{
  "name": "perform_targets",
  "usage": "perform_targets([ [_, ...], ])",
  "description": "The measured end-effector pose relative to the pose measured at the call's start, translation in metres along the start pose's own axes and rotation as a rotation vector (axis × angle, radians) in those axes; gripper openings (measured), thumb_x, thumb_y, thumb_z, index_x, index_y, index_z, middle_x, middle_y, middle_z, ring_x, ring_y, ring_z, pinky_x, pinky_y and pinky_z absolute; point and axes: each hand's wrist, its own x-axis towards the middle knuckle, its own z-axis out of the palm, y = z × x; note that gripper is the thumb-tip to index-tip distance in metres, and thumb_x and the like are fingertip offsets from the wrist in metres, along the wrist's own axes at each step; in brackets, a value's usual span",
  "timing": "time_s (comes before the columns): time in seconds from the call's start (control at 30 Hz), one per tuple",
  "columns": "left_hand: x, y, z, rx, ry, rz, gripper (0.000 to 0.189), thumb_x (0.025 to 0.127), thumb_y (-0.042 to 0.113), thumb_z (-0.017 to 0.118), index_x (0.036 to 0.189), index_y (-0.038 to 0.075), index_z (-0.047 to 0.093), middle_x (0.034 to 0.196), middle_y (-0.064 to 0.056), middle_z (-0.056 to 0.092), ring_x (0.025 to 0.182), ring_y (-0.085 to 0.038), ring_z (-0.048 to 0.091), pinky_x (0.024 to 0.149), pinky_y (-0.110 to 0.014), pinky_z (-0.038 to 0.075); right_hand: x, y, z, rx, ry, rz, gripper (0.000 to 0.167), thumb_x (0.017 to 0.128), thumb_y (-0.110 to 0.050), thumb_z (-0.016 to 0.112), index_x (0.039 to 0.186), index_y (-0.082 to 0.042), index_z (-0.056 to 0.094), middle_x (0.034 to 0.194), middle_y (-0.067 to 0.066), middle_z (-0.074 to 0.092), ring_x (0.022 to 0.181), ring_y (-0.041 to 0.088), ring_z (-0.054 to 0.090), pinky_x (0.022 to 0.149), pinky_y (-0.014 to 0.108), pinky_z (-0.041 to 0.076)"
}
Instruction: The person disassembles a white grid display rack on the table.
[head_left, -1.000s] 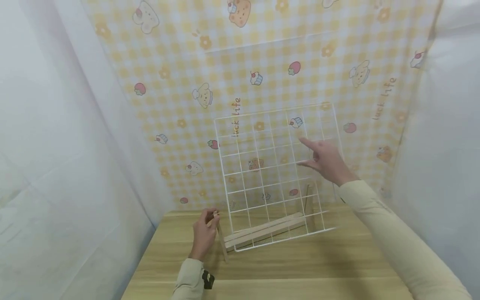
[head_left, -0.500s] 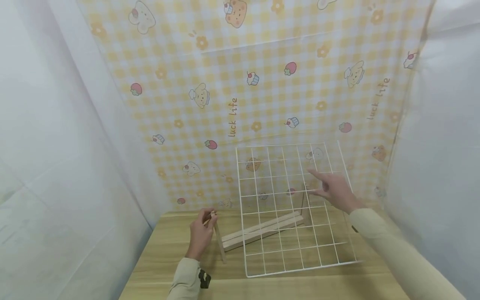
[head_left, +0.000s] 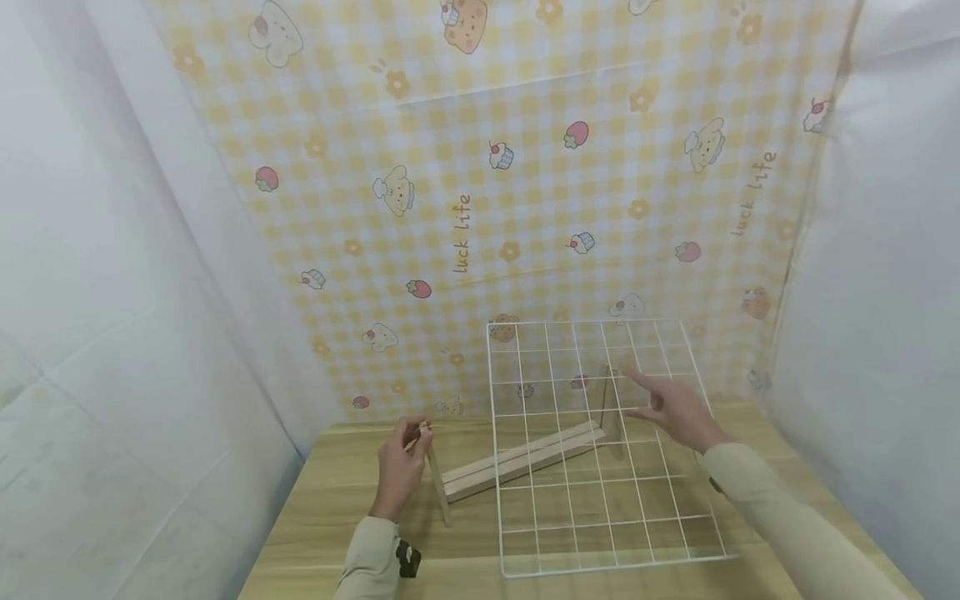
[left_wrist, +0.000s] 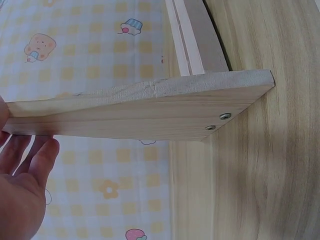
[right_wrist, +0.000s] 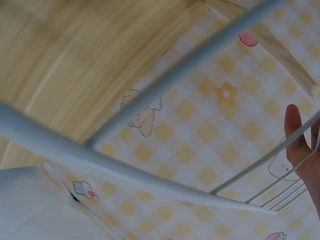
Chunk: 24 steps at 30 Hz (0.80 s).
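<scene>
My left hand (head_left: 401, 467) pinches the upper end of a wooden stand's left upright (head_left: 437, 487). In the left wrist view that upright (left_wrist: 125, 117) is a flat board with two screw heads near its base, and my fingers (left_wrist: 42, 162) lie against its far end. Parallel wooden bars (head_left: 525, 458) join it to the right upright (head_left: 613, 417). My right hand (head_left: 678, 412) grips a white wire grid panel (head_left: 615, 567), index finger and thumb spread. The panel leans over the table and overlaps the bars in the head view. In the right wrist view, thick frame wire (right_wrist: 150, 177) crosses close to the camera.
The wood-grain table (head_left: 330, 550) carries the stand. Behind it hangs a yellow checked cloth (head_left: 525, 192) with cartoon prints. White sheets close off the left side (head_left: 112, 333) and right side (head_left: 862, 333).
My right hand has lowered the grid panel, moving it right and towards me and tilting it flatter. My left hand keeps its pinch on the upright, nearly still.
</scene>
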Motion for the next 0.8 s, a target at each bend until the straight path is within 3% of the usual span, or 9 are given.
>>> perform_targets([
  [0.2, 0.000, -0.002, 0.001, 0.014, 0.012, 0.013, 0.029, 0.099, 0.011, 0.063, 0.127, 0.004, 0.058, 0.131, -0.017, 0.067, 0.124, -0.040, 0.063, 0.103, -0.040, 0.056, -0.008, 0.003, 0.009, -0.013, -0.026, 0.033, 0.073, 0.080, -0.022, 0.082, 0.145, -0.008, 0.051, 0.061, -0.011, 0.047, 0.053, 0.000, 0.037, 0.050, 0.017, 0.042],
  [0.5, -0.001, 0.000, 0.000, 0.008, 0.010, -0.019, 0.032, 0.099, 0.011, 0.063, 0.129, 0.003, 0.058, 0.133, -0.017, 0.066, 0.126, -0.041, 0.061, 0.104, -0.040, 0.056, -0.015, 0.009, 0.019, 0.022, -0.109, 0.076, 0.072, 0.085, -0.024, 0.078, 0.148, -0.007, 0.047, 0.062, -0.010, 0.044, 0.053, 0.001, 0.036, 0.050, 0.018, 0.042],
  [0.8, -0.002, 0.000, -0.001, 0.003, 0.014, -0.017, 0.033, 0.098, 0.012, 0.065, 0.129, 0.002, 0.059, 0.134, -0.018, 0.066, 0.124, -0.040, 0.063, 0.103, -0.042, 0.056, -0.020, 0.011, 0.024, 0.011, -0.090, 0.063, 0.070, 0.085, -0.023, 0.078, 0.146, -0.005, 0.048, 0.060, -0.010, 0.044, 0.052, 0.000, 0.034, 0.050, 0.017, 0.041],
])
